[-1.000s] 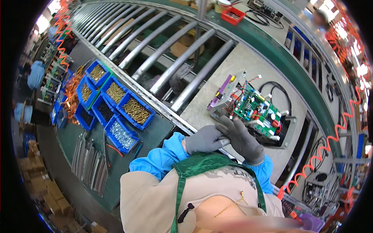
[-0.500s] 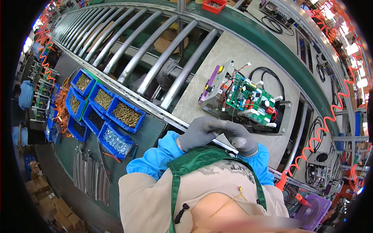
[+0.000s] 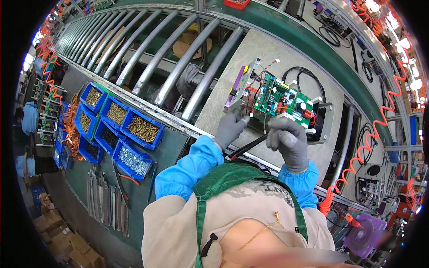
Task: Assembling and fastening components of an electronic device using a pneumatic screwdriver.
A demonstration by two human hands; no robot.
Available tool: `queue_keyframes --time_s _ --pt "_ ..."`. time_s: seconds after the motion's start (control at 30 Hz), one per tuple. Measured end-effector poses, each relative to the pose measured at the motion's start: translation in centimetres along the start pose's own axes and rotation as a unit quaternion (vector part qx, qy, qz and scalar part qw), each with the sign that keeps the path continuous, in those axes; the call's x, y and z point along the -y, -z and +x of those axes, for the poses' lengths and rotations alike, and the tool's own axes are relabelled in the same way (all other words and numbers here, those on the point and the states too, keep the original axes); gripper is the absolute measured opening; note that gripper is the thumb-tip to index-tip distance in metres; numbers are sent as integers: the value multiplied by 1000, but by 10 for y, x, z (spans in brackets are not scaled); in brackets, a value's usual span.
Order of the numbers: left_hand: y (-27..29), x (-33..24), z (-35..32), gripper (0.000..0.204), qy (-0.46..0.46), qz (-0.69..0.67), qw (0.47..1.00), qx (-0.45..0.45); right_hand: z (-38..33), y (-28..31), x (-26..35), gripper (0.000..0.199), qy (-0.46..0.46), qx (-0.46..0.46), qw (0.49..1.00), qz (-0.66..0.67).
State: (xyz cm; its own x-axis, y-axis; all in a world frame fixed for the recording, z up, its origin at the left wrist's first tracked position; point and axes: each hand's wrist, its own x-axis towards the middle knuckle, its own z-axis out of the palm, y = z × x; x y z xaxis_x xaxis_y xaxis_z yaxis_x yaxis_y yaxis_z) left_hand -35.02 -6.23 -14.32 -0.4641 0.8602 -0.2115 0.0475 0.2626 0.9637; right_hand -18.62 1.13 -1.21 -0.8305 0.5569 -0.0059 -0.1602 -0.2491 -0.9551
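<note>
Both my hands wear grey gloves below light-blue sleeves. My left hand (image 3: 230, 128) reaches to the lower end of a metal front panel (image 3: 241, 90) with a purple edge; its thumb and forefinger are slightly apart, beside thin wires and a small white connector (image 3: 251, 115). In front of the green circuit board (image 3: 286, 105), my right hand (image 3: 290, 142) is raised with its fingers curled in; a thin wire ends by its fingertips, and whether they pinch it is hidden. A slender black thing (image 3: 248, 146) with a red part lies between my hands; its kind is unclear.
The unit rests on a grey board (image 3: 257, 56) on the roller conveyor (image 3: 172, 80). At left, blue bins (image 3: 142, 129) hold screws and other small hardware, near grey strips (image 3: 107, 201). A coiled orange air hose (image 3: 357, 167) hangs at right; black cable (image 3: 313, 73) loops behind the unit.
My hands, together in front of my chest before, have parted. The left has moved forward to the panel's lower end, and the right has lifted beside the circuit board. The slender black thing now shows.
</note>
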Motion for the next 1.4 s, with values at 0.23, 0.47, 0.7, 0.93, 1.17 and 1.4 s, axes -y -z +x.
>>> queue_keyframes --time_s 0.23,0.47,0.7,0.93,1.17,1.4 --pt "2 7 -12 34 -45 4 999 -30 24 3 9 19 251 -128 762 -584" --pt "12 -36 -36 23 35 -246 968 24 68 -8 2 18 284 59 618 -731" --pt "8 -48 -28 23 -15 -252 967 41 75 -10 8 15 237 93 641 -724" --pt "-6 -44 -18 19 -28 -205 977 -42 104 3 31 11 174 240 608 -736" --pt "5 -48 -20 26 24 -127 991 -18 127 18 36 6 166 254 600 -740" --pt "-4 -39 -14 29 20 -310 950 43 135 6 38 6 198 304 523 -772"
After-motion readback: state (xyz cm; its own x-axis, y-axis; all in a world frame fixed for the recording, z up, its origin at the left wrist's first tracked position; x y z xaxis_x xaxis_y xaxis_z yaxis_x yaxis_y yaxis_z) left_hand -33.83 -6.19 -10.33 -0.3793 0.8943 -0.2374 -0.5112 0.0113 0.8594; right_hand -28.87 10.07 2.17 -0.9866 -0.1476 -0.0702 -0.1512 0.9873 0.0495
